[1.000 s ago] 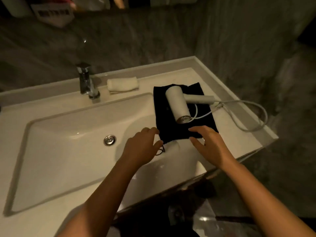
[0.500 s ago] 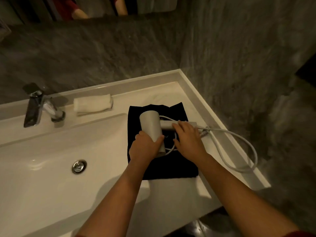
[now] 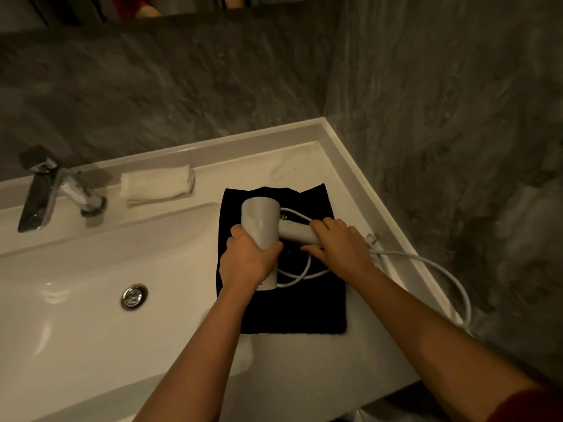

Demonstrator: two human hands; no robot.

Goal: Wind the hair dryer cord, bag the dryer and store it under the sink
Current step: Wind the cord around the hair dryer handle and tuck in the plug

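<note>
The light is dim, and the printing on the black bag (image 3: 292, 306) is too small to read. The bag lies flat in the centre of the frame, on the counter (image 3: 307, 379) right of the sink basin (image 3: 76, 315). On it rests the hair dryer (image 3: 262, 222). The left hand (image 3: 246, 263) wraps around its barrel and hides the lower part. The right hand (image 3: 338, 249) closes on the handle. The cord (image 3: 432, 263) loops off the counter's right edge; its end is not visible.

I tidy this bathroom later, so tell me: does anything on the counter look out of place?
The cord is unwound: it loops over the counter's right edge. Both hands, left hand and right hand, grip the hair dryer lying on the black bag.
</note>
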